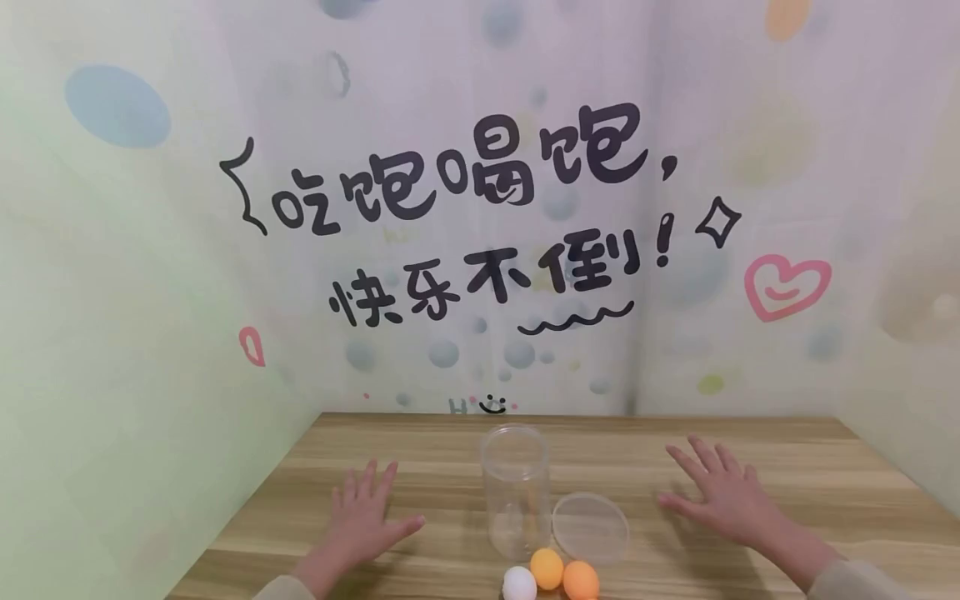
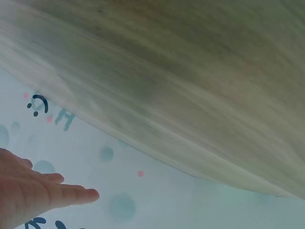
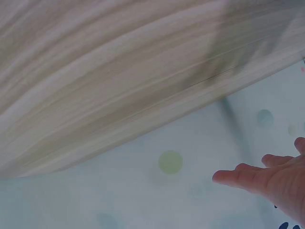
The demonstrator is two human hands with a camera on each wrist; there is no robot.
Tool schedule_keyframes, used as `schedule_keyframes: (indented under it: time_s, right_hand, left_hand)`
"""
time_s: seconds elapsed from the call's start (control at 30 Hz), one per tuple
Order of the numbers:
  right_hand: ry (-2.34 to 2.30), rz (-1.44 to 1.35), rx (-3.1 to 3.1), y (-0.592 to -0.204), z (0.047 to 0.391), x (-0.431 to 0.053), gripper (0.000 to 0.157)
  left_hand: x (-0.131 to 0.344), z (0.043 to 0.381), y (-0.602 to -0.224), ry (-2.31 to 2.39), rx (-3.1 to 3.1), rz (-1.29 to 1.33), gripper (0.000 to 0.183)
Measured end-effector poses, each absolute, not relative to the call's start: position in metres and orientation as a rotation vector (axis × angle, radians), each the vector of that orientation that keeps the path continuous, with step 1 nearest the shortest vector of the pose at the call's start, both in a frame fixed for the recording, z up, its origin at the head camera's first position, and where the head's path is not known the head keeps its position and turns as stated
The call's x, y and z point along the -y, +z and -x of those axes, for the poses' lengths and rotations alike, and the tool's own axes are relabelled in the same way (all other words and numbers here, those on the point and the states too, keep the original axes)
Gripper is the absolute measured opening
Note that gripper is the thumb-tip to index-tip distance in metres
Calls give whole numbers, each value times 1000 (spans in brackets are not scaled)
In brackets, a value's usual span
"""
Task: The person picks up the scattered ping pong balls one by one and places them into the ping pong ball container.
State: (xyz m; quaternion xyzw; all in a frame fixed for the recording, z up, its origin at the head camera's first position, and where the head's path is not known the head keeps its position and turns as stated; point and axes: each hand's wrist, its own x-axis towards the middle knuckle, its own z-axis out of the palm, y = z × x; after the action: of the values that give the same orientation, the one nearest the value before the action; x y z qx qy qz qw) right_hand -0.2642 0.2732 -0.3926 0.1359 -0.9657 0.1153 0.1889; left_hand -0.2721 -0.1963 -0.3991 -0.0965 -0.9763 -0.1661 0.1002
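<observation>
A clear plastic jar (image 1: 516,500) stands upright on the table, its round mouth uncovered. Its clear round lid (image 1: 591,528) lies flat just to the right of it. In front of the jar sit a white ball (image 1: 519,583), a yellow-orange ball (image 1: 547,568) and an orange ball (image 1: 581,579), at the bottom edge of the head view. To the left of the jar, my left hand (image 1: 363,518) is held over the table with fingers spread and nothing in it. My right hand (image 1: 723,500), also spread and holding nothing, is over the table to the right of the lid.
The wood-grain table (image 1: 810,467) reaches back to a printed curtain wall (image 1: 480,350) with large dark lettering. Pale side walls stand at the left (image 1: 112,333) and right. Both wrist views show only hand, tabletop and wall.
</observation>
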Motion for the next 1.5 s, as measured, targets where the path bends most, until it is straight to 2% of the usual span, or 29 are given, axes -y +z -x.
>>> schedule_keyframes:
  time_s: [0.47, 0.83, 1.13, 1.37, 1.5]
  right_hand:
    - [498, -603, 2749, -375, 240, -223, 69]
    - [621, -939, 2768, -380, 233, -183, 55]
    - [844, -1174, 2760, -392, 234, -163, 45]
    - [1037, -1170, 2871, -397, 236, -158, 42]
    - [1033, -1274, 2776, -402, 238, -157, 35]
  left_hand:
    - [162, 272, -375, -1100, 2745, 449, 94]
    - [106, 265, -364, -1566, 2577, 594, 102]
    - [76, 264, -368, -1695, 2441, 569, 115]
    - [67, 263, -378, -1785, 2399, 483, 111]
    - [63, 263, -381, -1781, 2379, 428, 109]
